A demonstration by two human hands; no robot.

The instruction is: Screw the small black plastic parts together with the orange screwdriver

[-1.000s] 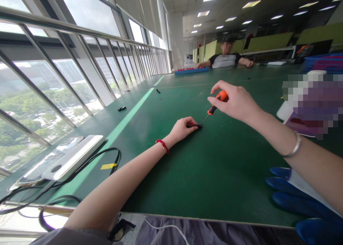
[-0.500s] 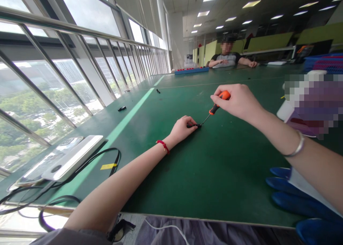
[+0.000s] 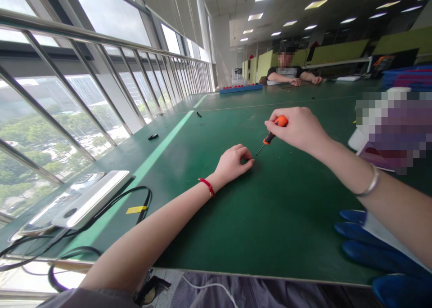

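Note:
My right hand (image 3: 299, 126) is closed around the handle of a screwdriver (image 3: 281, 121), orange and black with a thin metal shaft. The shaft slants down to the left, its tip just beside the fingertips of my left hand (image 3: 235, 162). That hand rests on the green tabletop (image 3: 270, 218), thumb and forefinger closed together. A small black part (image 3: 245, 161) is almost wholly hidden between those fingers; only a dark bit shows. Whether the screwdriver tip touches it, I cannot tell.
Small black pieces (image 3: 153, 137) lie to the left. A white device (image 3: 97, 198) with black cables sits at the near left. Blue-fingered gloves (image 3: 367, 238) lie at the near right, a blue basket (image 3: 401, 79) beyond. Another person (image 3: 286, 74) sits at the far end, behind a blue tray (image 3: 241, 89).
My left fingers have curled over the black part's end, which showed before. The screwdriver has shifted only slightly. The other person's hands have come lower and closer together.

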